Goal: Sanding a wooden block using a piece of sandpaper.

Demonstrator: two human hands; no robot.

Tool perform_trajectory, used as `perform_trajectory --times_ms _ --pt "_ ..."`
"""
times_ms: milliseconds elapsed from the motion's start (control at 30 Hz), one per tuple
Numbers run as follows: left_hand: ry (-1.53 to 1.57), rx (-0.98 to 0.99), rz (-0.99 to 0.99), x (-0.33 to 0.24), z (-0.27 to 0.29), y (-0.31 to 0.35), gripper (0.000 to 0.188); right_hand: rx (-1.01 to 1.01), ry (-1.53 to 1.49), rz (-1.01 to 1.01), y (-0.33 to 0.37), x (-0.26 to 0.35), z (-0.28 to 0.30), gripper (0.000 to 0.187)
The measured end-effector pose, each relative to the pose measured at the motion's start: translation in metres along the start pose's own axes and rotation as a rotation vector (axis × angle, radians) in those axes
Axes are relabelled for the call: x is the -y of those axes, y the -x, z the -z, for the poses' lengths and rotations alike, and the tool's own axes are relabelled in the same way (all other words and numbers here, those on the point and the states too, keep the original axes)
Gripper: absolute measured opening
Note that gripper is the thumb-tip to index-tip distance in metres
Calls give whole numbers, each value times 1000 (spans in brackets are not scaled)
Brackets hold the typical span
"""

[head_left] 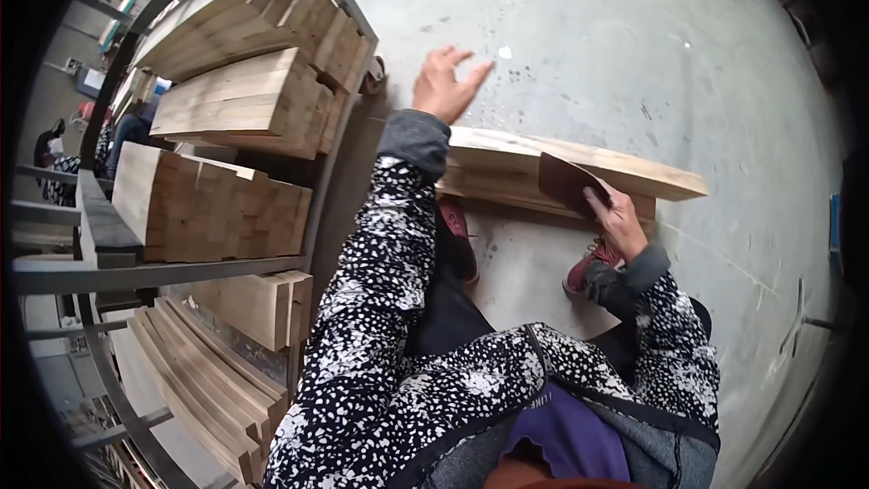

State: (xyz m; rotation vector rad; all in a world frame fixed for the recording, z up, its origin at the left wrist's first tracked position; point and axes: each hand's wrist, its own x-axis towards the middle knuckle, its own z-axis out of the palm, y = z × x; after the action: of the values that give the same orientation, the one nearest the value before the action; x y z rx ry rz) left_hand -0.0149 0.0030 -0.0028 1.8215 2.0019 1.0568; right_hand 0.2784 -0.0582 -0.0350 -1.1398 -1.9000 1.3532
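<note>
My left hand (pixel 445 83) is raised over the floor, just beyond the left end of a light wooden board (pixel 647 168). Its fingers are apart and hold nothing. In my right hand (pixel 621 223) is a dark red-brown sheet of sandpaper (pixel 563 179), pinched by its near right edge and tilted up in front of the board. The board lies across in front of my feet, with more wood beneath it. My left sleeve covers part of the view near its left end.
A metal rack (pixel 172 277) on my left bears stacked wooden blocks (pixel 226 213) and several long thin boards (pixel 204 380). My red shoes (pixel 459 226) stand close behind the board on the grey concrete floor (pixel 579 36). Another person (pixel 63 163) appears far off behind the rack.
</note>
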Motion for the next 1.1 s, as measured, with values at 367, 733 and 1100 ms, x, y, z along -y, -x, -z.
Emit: perform_trajectory --times_ms 367,733,1100 --pt "729 848 -71 -65 -12 38 39 -246 -742 -64 -12 65 29 31" --pt "729 965 -14 -77 -30 31 18 -189 -1250 -244 -21 74 27 29" --pt "1005 769 -29 -93 -38 38 35 -175 -1471 -304 -37 61 38 30"
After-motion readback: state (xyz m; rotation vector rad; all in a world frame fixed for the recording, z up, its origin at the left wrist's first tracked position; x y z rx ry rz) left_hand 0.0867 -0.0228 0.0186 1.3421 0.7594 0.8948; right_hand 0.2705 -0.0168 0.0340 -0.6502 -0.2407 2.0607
